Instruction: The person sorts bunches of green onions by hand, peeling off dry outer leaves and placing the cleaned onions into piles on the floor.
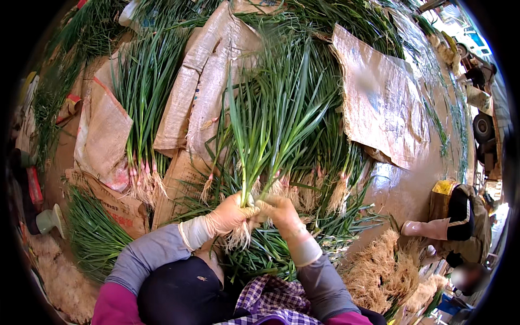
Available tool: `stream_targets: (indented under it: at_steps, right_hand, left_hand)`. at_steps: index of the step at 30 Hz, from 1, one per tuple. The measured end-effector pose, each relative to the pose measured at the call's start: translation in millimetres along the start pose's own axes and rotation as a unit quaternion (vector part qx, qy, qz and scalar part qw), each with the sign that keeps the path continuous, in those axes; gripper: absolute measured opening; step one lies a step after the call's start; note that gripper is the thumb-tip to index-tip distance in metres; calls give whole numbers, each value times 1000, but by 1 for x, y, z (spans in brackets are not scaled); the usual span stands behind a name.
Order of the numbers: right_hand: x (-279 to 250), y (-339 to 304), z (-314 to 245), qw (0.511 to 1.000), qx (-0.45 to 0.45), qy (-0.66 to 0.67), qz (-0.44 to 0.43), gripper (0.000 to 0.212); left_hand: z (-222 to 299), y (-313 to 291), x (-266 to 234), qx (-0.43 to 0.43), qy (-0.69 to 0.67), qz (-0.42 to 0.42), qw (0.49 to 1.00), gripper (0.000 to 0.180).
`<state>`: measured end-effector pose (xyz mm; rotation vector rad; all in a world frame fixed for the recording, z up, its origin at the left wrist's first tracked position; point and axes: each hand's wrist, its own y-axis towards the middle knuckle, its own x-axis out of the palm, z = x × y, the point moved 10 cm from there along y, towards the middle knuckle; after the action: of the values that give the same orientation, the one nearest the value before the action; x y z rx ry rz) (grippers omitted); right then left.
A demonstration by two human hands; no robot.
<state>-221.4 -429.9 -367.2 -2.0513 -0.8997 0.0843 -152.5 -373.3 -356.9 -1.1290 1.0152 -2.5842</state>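
Observation:
Just in front of my body I hold a bunch of green garlic (271, 122) upright, its long leaves fanning away from me. My gloved left hand (232, 214) is closed round the pale lower stalks, and the whitish roots (238, 236) hang below it. Against the same stalks, my gloved right hand (281, 214) has its fingers bent in and pressed at the base; their tips are slightly smeared and partly hidden. Behind the held bunch lies a row of green garlic with pinkish bulbs and stringy roots (338, 196) toward me.
Woven sacks (382, 100) and a folded one (208, 81) lie over the piled garlic. Another bundle (146, 103) is at left, loose leaves (95, 233) below it. Trimmed roots (382, 265) heap at lower right, near a seated person's pink boot (425, 228).

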Motion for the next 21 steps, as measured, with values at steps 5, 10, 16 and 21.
stream_targets:
  at_steps: [5, 10, 16, 21]
  right_hand:
    - [-5, 17, -43, 946, -125, -256, 153, 24]
    - [-44, 23, -45, 938, -197, -9, 284, 20]
    - [-32, 55, 10, 616, -90, -783, -5, 28]
    - [-94, 82, -78, 758, -42, -553, 344, 27]
  left_hand:
    - [-7, -3, 0, -31, -76, 28, 996, 15]
    - [45, -31, 20, 65, -262, -115, 956, 6]
    - [36, -20, -58, 71, -242, 59, 966, 18]
    - [56, -24, -31, 123, -209, 24, 970, 16]
